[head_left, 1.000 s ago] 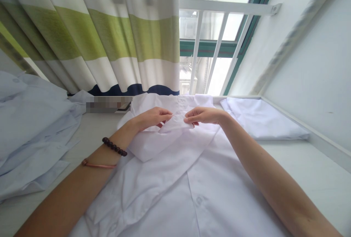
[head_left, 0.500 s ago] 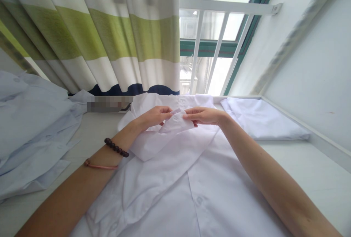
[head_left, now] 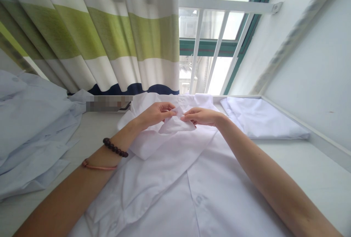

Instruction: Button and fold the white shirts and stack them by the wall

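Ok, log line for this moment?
left hand: pinches sleeve end | right hand: pinches sleeve end | white shirt: flat on table

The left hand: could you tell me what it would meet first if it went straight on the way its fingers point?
Probably the fold of white shirt that the left hand pinches, then the right hand facing it; depth is unclear.

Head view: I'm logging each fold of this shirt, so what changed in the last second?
The left hand and right hand drew closer together, each keeping its grip on the sleeve end, which bunched and rose slightly between them. The white shirt stays spread on the table; the folded white garment at right and the pale blue shirts at left have not moved.
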The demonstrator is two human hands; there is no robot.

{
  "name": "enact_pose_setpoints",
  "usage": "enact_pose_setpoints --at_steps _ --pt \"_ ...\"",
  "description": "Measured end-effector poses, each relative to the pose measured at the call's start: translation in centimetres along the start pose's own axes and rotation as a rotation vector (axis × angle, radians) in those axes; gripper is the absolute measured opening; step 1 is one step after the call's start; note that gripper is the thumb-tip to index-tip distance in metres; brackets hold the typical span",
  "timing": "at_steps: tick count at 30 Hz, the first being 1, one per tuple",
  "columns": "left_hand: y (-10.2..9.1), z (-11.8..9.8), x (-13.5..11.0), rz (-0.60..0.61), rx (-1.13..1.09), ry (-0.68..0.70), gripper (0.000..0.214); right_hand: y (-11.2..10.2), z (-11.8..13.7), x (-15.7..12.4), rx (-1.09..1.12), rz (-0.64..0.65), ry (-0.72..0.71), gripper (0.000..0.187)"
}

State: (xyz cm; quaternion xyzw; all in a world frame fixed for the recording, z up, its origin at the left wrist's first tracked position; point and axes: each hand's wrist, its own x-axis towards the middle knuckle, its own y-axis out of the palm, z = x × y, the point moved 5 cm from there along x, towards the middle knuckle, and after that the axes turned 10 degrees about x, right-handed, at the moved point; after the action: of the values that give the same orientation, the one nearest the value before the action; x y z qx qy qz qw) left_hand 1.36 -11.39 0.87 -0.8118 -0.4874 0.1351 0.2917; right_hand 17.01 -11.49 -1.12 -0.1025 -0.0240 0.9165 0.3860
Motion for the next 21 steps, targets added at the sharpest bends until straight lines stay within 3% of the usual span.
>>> enact_pose_setpoints --at_steps 6,21 --pt "-0.4 -0.7 -0.3 0.033 0.125 0.083 0.037 -0.3 0.2 0.2 0.002 -0.061 -0.038 0.04" --pt "-0.2 0.4 0.0 0.072 0.027 0.098 0.038 0.1 0.2 0.1 0.063 0.054 -0.112 0.035"
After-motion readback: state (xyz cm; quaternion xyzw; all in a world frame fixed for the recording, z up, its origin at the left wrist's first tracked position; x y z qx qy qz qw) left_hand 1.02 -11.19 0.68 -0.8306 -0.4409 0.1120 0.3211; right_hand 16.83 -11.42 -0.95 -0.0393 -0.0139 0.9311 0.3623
